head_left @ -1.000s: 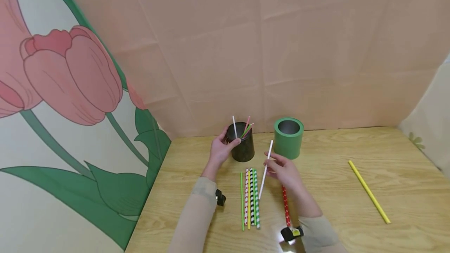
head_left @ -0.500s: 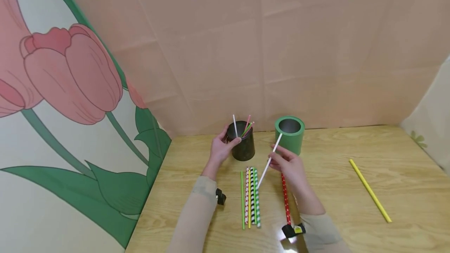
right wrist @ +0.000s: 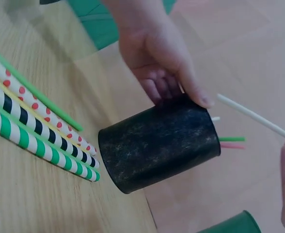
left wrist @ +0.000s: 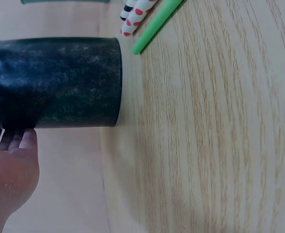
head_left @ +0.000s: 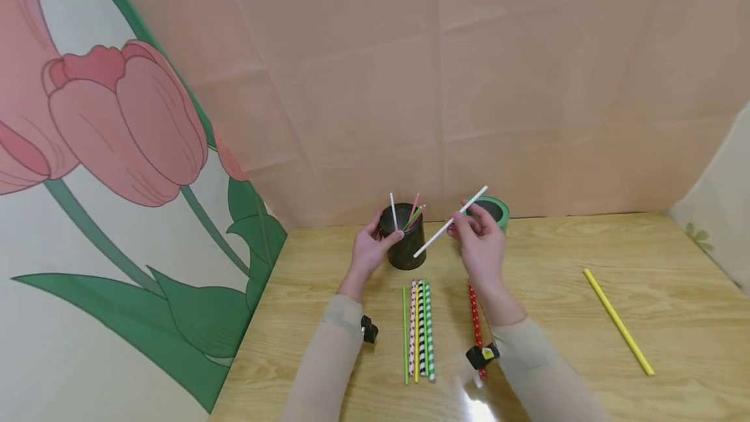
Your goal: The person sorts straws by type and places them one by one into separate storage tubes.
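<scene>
White straw (head_left: 436, 236), slanted in the air between the two cups, pinched by the right hand (head_left: 483, 246); its lower end is apart from the mouth of the black cup (head_left: 404, 256). The left hand (head_left: 370, 251) grips that cup at the rim. The green cup (head_left: 500, 219), partly hidden, stands near the counter's (head_left: 545, 292) back edge. A row of straws (head_left: 418, 331) lies nearer the person; a broad span of wood separates the right forearm from the yellow straw (head_left: 619, 323).

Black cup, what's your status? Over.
Left grip holding black cup. Right grip holding white straw, tilted, outside the cup. Nothing visible between straw and cup.
</scene>
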Available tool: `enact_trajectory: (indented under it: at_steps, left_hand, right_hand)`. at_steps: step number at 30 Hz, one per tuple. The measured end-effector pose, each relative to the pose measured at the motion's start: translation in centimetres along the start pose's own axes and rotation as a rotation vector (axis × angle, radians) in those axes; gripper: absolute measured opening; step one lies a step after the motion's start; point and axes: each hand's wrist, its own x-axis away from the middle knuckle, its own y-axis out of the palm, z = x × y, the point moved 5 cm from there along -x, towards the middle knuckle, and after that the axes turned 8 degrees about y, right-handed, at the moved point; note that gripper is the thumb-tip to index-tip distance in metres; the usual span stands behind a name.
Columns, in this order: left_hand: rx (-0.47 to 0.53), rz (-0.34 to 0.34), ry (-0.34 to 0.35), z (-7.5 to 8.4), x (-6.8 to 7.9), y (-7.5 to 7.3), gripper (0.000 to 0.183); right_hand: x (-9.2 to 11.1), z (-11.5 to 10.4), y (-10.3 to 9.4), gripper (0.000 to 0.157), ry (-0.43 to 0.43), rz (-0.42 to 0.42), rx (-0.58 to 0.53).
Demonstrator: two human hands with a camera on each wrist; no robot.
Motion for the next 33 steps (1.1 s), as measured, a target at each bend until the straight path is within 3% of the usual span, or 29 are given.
enact_trajectory:
  at_steps: [4,9,14,20,26,33]
  left_hand:
    - [0.025,0.001,0.021,0.2,-0.1,0.1,0.081]
    - [0.019,-0.001,0.018,0.4,-0.1,0.0,0.08]
    - [-0.012,-0.006,-0.002,0.4,-0.2,0.0,0.082]
    - [-0.018,-0.006,-0.007,-0.2,-0.5,0.1,0.082]
    - [-0.005,0.0,-0.004,-0.4,-0.6,0.0,0.081]
    - [-0.015,-0.006,-0.007,-0.4,-0.7,-0.1,0.082]
  right_hand:
    - [-1.0,-0.5,1.0,0.029,-0.149,0.025,0.001]
    - [-1.8,-0.6,2.6,0.029,-0.344,0.004,0.095]
    - [-2.4,-0.1,3.8,0.027,-0.442,0.006,0.237]
    - [-2.7,1.5,4.7,0.026,-0.379,-0.035,0.377]
    - [-2.7,2.4,4.8,0.041,-0.362,-0.079,0.429]
    - [-2.5,2.3,4.4,0.048,-0.36,-0.036,0.454]
